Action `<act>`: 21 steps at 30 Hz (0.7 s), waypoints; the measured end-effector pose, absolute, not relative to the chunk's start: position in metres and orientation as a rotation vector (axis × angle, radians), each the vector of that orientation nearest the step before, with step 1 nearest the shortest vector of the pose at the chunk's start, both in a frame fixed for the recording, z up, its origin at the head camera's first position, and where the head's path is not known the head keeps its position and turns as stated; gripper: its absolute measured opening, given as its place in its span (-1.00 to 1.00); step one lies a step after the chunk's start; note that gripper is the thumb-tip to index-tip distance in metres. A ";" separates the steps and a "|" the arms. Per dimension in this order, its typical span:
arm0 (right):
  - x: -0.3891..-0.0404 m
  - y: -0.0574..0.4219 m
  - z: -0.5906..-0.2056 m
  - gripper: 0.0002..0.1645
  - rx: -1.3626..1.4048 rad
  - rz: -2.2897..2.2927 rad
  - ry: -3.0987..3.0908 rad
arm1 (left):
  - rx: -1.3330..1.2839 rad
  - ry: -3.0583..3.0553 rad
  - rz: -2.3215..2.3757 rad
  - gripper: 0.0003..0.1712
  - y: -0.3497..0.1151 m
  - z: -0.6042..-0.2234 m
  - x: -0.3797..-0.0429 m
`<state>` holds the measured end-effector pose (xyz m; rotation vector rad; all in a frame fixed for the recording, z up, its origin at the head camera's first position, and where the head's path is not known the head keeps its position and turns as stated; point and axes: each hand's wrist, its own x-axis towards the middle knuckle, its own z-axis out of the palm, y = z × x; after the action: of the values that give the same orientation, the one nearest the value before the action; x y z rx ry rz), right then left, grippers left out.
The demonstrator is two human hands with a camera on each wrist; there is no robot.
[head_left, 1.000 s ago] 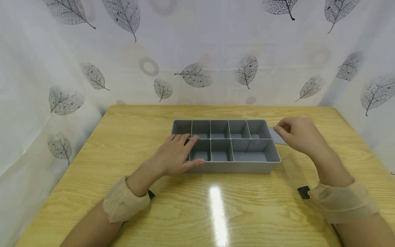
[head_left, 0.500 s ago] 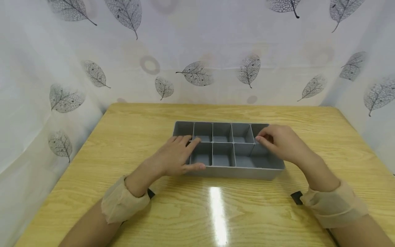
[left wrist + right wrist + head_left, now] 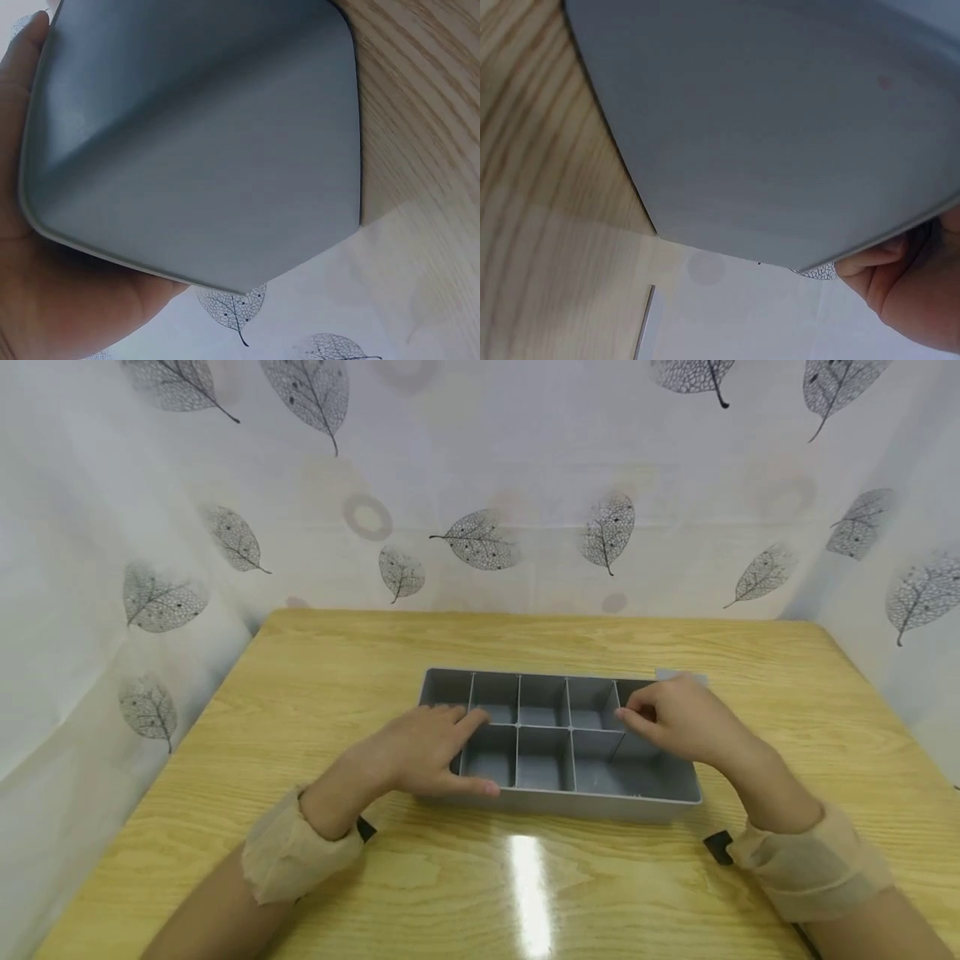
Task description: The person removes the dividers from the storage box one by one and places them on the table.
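Observation:
A grey divided box [image 3: 555, 803] sits mid-table in the head view, slightly turned, its right end nearer me. My left hand [image 3: 423, 747] rests across its left end, fingers fairly straight over the compartments and thumb along the front rim. In the left wrist view, the box's end wall [image 3: 225, 157] hides part of that hand. Over the back right compartment, my right hand [image 3: 686, 718] pinches with curled fingers at the divider [image 3: 617, 695]; the exact contact is small. The right wrist view has that hand [image 3: 922, 292] partly hidden behind the other end wall [image 3: 765, 135].
A flat pale grey panel [image 3: 697, 677] lies on the wooden table [image 3: 330, 652] behind the box's right end. A leaf-patterned curtain [image 3: 540, 460] rises behind the table and at both sides. Several compartments of the box have nothing visible in them.
My right hand has moved left from beside the panel onto the box. The box has slid towards me, its right end more. My left hand has stayed on its left end.

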<state>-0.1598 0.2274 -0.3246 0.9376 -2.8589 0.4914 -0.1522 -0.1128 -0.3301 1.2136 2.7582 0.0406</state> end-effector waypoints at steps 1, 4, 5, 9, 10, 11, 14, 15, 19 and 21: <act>-0.159 0.226 -0.325 -0.68 0.921 0.477 -2.867 | 1.219 2.760 0.039 0.12 -0.112 -0.330 -0.152; -0.158 0.223 -0.327 -0.63 0.859 0.466 -2.887 | 1.214 2.766 0.025 0.11 -0.111 -0.331 -0.150; -0.157 0.221 -0.328 -0.62 0.834 0.470 -2.894 | 1.208 2.770 0.017 0.11 -0.110 -0.332 -0.149; -0.156 0.218 -0.330 -0.58 0.732 0.445 -2.902 | 1.170 2.783 -0.012 0.10 -0.107 -0.334 -0.147; -0.156 0.218 -0.331 -0.58 0.710 0.433 -2.897 | 1.161 2.788 -0.016 0.10 -0.106 -0.335 -0.147; -0.156 0.217 -0.332 -0.58 0.692 0.425 -2.887 | 1.154 2.795 -0.022 0.11 -0.106 -0.336 -0.147; -0.156 0.217 -0.334 -0.58 0.652 0.408 -2.849 | 1.143 2.808 -0.043 0.11 -0.105 -0.337 -0.146; -0.156 0.217 -0.335 -0.57 0.646 0.408 -2.835 | 1.145 2.811 -0.050 0.11 -0.104 -0.337 -0.146; -0.156 0.215 -0.338 -0.54 0.635 0.414 -2.794 | 1.155 2.824 -0.073 0.10 -0.105 -0.338 -0.146; -0.157 0.215 -0.338 -0.52 0.632 0.419 -2.782 | 1.163 2.832 -0.071 0.10 -0.105 -0.339 -0.146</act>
<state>-0.1568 0.2152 -0.3384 0.6320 -2.7820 0.4188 -0.1460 -0.1054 -0.3386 1.1633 2.8320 -0.0713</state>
